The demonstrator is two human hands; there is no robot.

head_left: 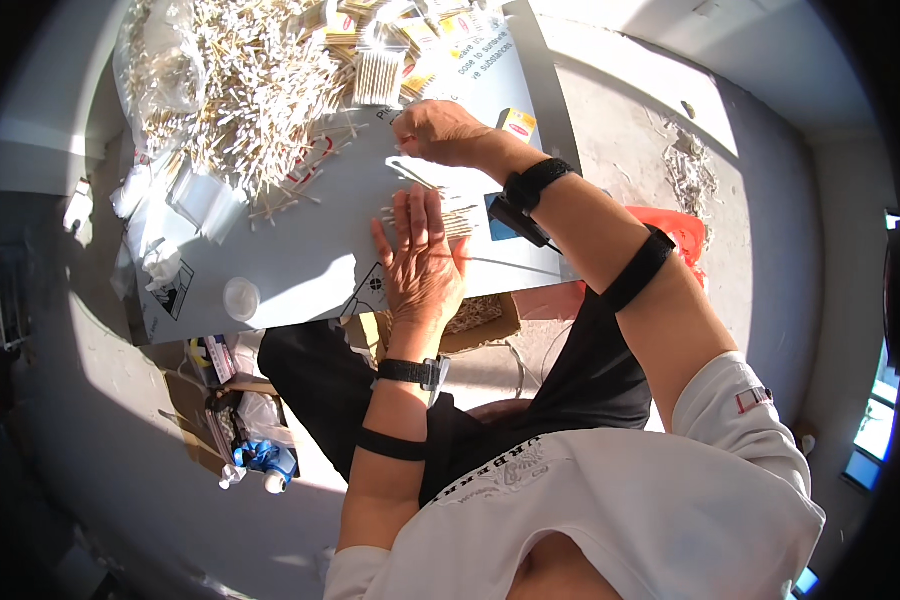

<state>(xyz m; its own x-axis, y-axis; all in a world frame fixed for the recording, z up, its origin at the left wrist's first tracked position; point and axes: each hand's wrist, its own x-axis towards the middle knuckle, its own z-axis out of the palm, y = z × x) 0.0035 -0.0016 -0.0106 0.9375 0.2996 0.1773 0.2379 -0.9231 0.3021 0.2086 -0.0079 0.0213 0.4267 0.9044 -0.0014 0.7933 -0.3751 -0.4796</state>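
My left hand [422,265] lies flat near the front of the grey board, fingers stretched over a small layer of cotton swabs [458,222]. Some swab sticks poke out on either side of its fingers. Just beyond it, my right hand [440,132] is closed with its fingers curled; what they grip, if anything, is hidden. A few loose swabs [417,172] lie between the two hands. Beyond the right hand stands a clear pack of cotton swabs [378,78], among other packs with yellow labels. A large heap of loose swabs [260,95] covers the far left.
The board [300,270] carries a yellow-labelled pack [518,124] at right, a round white container [241,298] near its front edge and clear plastic bags [208,200] at left. Below its edge sits a cardboard box [500,325]. A red plastic bag [682,232] is on the right.
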